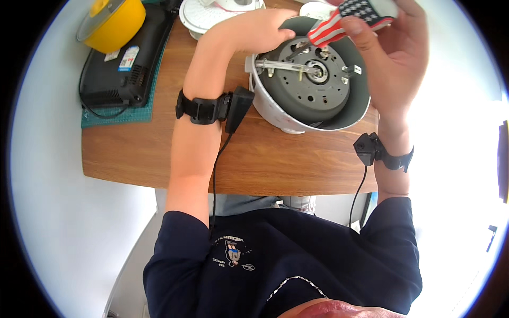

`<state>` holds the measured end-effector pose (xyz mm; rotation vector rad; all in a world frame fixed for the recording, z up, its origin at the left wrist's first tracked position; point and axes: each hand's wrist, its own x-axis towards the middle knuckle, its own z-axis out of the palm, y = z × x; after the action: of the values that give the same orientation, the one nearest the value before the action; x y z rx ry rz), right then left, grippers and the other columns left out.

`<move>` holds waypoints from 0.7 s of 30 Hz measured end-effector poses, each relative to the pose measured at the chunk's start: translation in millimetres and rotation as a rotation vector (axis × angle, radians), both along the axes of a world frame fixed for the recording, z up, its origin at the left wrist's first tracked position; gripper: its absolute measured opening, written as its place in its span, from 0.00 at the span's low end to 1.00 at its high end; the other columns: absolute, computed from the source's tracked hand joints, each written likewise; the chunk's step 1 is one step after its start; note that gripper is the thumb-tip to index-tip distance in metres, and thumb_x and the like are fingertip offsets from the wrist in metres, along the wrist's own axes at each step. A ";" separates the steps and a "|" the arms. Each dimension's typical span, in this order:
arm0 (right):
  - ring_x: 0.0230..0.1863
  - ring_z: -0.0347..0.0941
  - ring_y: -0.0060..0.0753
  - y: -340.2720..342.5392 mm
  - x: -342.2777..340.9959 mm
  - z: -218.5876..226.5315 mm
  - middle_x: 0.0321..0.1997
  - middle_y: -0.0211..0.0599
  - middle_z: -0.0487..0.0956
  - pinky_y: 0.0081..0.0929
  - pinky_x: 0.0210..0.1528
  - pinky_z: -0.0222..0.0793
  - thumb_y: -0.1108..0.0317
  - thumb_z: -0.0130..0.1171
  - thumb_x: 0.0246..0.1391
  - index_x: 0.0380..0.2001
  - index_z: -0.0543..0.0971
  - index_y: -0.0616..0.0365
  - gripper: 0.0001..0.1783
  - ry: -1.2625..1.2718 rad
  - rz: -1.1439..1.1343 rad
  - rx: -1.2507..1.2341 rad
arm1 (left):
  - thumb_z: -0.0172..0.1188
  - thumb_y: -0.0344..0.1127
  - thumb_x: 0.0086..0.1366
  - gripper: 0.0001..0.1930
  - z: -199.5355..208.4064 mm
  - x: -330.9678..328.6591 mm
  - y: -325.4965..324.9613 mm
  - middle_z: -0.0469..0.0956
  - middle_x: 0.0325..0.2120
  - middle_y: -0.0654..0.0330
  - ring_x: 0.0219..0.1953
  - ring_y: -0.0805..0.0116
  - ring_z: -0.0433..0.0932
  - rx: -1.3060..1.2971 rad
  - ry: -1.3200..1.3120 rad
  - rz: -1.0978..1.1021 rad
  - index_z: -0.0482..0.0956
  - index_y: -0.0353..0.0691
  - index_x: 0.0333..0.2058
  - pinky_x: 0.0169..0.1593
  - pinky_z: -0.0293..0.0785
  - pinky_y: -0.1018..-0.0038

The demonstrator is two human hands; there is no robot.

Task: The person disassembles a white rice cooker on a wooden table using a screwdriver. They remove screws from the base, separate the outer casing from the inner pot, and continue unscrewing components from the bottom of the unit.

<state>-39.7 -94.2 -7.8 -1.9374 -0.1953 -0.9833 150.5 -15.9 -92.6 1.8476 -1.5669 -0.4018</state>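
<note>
A round appliance housing (275, 117), pale outside and grey inside, stands on the table with its open side up. Inside it are a grey metal disc (305, 106) with several holes and a metal strip (286, 65) reaching to the disc's centre. My right hand (395, 69) is wrapped round the handle of a screwdriver (331, 31) with a red, white and blue star-and-stripe pattern. The screwdriver's shaft slants down to the left into the housing, near the disc's far part. My left hand (262, 29) holds the housing's far-left rim, thumb pointing inward; its other fingers are partly hidden.
A white round part (209, 18) lies beyond my left hand. At the far left, a yellow pot (116, 26) sits on a black flat appliance (116, 74), which lies on a green mat (138, 115). Black cables run from the wrist straps (204, 110). The wooden table's front edge (265, 192) is close to my body.
</note>
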 end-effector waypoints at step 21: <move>0.56 0.80 0.57 -10.5 -53.7 -33.8 0.56 0.57 0.78 0.42 0.59 0.80 0.84 0.62 0.59 0.57 0.67 0.62 0.25 -0.102 -0.170 -0.161 | 0.52 0.28 0.72 0.13 -0.2 -33.3 -4.3 0.82 0.40 0.37 0.46 0.35 0.80 -0.655 -0.152 0.453 0.80 0.27 0.48 0.49 0.76 0.56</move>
<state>-93.3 -104.7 -41.6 -2.0779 -0.1747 -1.2119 117.2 -20.2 -92.9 1.6457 -1.1250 0.4218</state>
